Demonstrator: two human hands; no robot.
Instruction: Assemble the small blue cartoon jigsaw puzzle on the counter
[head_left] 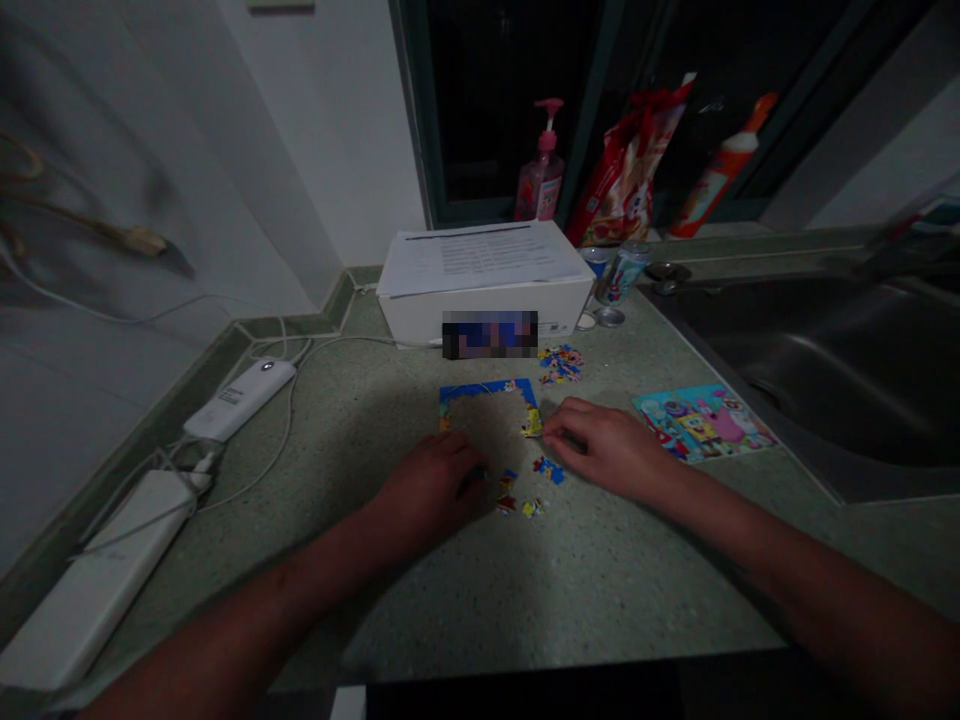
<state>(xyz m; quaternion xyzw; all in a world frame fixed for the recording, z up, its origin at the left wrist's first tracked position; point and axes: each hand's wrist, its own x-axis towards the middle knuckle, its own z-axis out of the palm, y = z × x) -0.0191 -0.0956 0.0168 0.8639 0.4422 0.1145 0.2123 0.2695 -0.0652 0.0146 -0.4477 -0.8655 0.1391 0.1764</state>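
On the counter, a partly joined jigsaw puzzle [489,388] shows a blue top edge and short sides around a bare middle. My right hand [604,442] is at its right side, thumb and fingertips pinched at a yellow puzzle piece [532,426]. At the lower left corner rests my left hand [435,478], fingers curled inward; what they hold, if anything, is hidden. Between the hands lie a few loose blue and red pieces [550,470], brown pieces [507,492] and yellow pieces [533,508]. A heap of mixed puzzle pieces [561,364] sits behind the right hand.
A colourful cartoon picture sheet [705,422] lies right of my right hand, beside the steel sink [840,350]. Behind the puzzle stands a white box [480,285] with a blurred-out screen against it. Cans [624,272] are next to it. White power strips [240,398] and cables lie left.
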